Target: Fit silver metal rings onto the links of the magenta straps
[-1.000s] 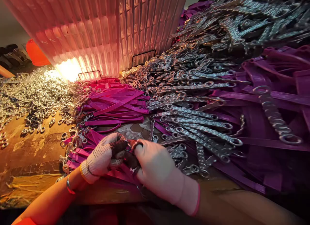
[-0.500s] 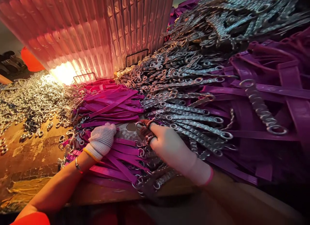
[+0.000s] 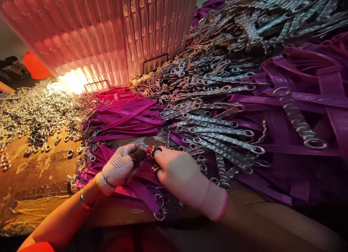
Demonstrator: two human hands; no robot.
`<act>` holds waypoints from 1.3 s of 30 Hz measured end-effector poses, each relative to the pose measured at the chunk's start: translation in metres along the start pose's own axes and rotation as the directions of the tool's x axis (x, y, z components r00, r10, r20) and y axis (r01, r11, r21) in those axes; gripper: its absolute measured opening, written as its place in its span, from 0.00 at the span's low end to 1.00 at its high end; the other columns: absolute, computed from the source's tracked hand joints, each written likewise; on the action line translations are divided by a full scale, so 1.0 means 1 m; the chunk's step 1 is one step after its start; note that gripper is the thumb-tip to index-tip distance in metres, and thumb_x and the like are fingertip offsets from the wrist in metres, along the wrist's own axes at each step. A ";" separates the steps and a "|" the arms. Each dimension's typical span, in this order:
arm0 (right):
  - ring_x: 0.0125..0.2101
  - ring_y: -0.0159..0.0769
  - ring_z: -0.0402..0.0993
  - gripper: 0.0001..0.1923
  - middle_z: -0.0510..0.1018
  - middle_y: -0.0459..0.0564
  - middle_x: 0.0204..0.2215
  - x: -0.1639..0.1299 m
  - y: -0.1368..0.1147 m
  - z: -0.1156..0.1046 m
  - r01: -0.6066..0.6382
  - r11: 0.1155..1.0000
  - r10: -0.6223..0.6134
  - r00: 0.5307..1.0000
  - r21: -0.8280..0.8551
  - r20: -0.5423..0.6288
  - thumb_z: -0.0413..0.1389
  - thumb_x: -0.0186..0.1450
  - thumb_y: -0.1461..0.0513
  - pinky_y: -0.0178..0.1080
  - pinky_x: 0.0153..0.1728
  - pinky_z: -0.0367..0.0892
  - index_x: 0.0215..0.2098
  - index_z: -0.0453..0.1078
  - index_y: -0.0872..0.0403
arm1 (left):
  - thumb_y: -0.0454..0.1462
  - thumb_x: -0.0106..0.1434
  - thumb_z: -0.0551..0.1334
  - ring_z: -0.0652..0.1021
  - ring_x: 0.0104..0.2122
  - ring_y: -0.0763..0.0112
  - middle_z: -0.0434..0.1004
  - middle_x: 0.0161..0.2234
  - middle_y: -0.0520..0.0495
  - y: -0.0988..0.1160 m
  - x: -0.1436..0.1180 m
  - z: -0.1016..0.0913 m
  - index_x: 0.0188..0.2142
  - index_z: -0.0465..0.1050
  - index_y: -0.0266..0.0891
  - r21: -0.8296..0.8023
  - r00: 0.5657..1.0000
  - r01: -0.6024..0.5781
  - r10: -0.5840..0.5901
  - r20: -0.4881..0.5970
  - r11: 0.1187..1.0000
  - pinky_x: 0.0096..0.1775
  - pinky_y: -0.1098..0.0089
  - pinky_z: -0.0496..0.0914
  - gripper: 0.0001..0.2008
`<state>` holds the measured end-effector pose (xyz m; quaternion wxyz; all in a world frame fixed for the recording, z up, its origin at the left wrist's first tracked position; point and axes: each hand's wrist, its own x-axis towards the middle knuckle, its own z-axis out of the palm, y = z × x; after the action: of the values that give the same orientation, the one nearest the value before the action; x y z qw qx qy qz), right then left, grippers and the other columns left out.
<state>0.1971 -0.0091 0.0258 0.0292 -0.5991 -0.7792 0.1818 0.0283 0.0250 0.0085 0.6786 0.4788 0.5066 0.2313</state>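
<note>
Both gloved hands meet over the purple straps (image 3: 136, 187) at the table's six o'clock edge, left hand (image 3: 118, 168) and right hand (image 3: 181, 174) each pinched shut on one small metal ring (image 3: 152, 152) between them

Magenta straps (image 3: 125, 114), silver chains (image 3: 214, 132), white dotted gloves (image 3: 118, 167)
</note>
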 end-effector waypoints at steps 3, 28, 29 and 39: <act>0.37 0.43 0.76 0.14 0.80 0.56 0.39 0.000 -0.004 -0.003 -0.022 0.999 0.022 1.000 -0.024 0.000 0.49 0.59 0.69 0.39 0.33 0.61 0.38 0.73 0.55 | 0.49 0.56 0.67 0.55 0.12 0.84 0.58 0.17 0.58 -0.001 0.000 0.005 0.25 0.64 0.38 -0.154 1.000 0.001 0.001 0.013 0.988 0.13 0.79 0.47 0.20; 0.40 0.42 0.78 0.16 0.80 0.55 0.40 0.002 0.005 -0.006 -0.086 0.996 0.091 0.982 -0.035 0.165 0.49 0.59 0.71 0.36 0.34 0.61 0.43 0.71 0.55 | 0.37 0.66 0.56 0.72 0.30 0.71 0.74 0.28 0.50 -0.033 0.016 -0.003 0.33 0.75 0.34 0.475 0.936 -0.353 0.304 0.179 0.806 0.34 0.73 0.67 0.11; 0.40 0.43 0.78 0.16 0.81 0.55 0.39 0.004 0.004 -0.006 -0.105 0.994 0.111 0.972 -0.042 0.208 0.50 0.59 0.70 0.36 0.33 0.61 0.43 0.71 0.55 | 0.38 0.66 0.56 0.71 0.29 0.71 0.74 0.27 0.50 -0.033 0.016 -0.003 0.32 0.75 0.34 0.485 0.940 -0.340 0.303 0.157 0.806 0.33 0.74 0.66 0.12; 0.31 0.49 0.80 0.09 0.80 0.59 0.28 0.007 0.000 0.015 0.002 0.981 0.027 0.989 -0.194 0.148 0.49 0.61 0.66 0.39 0.26 0.60 0.37 0.70 0.56 | 0.33 0.64 0.56 0.75 0.32 0.68 0.78 0.30 0.47 -0.045 0.015 -0.004 0.32 0.74 0.34 0.682 0.924 -0.364 0.338 0.178 0.635 0.36 0.71 0.66 0.09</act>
<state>0.1914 -0.0065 0.0107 -0.0890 -0.5887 -0.7893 0.1501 0.0223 0.0189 -0.0385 0.3946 0.7935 0.4417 0.1400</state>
